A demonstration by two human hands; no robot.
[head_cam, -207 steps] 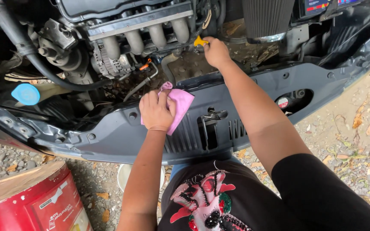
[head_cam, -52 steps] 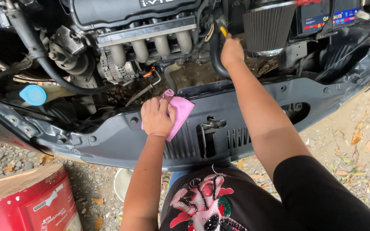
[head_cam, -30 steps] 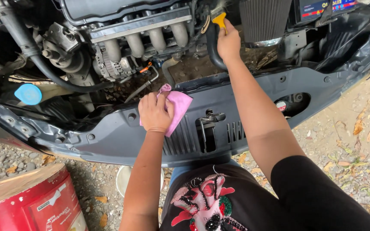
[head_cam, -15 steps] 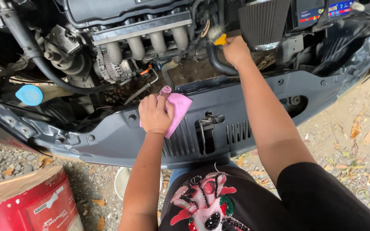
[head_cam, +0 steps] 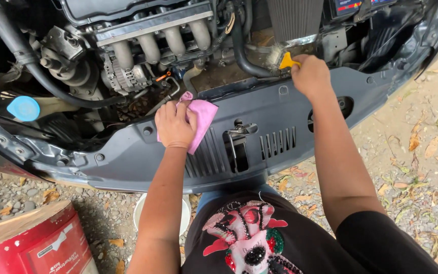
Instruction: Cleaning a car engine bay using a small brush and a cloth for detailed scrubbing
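1. Yellow-handled brush (head_cam: 286, 61) is in the right hand (head_cam: 310, 76), fingers clamped round the handle, bristles pointing away to the left against a black hose (head_cam: 244, 56) deep in the engine bay.
2. Pink cloth (head_cam: 203, 122) sits under the left hand (head_cam: 174, 124), palm down and fingers pressing it flat onto the grey front panel (head_cam: 280, 132); the cloth sticks out on that hand's right side.
3. The two hands are well apart, the right one further forward and off to the right of the left.
4. Between the hands, on the panel, there's the hood latch (head_cam: 239, 137).
5. Just ahead of the left hand: silver intake pipes (head_cam: 163, 43).
6. Far out to the left of it, a blue cap (head_cam: 24, 108).
7. Behind the left arm, down on the gravel, a red drum (head_cam: 36, 243) and a white bucket (head_cam: 143, 218).
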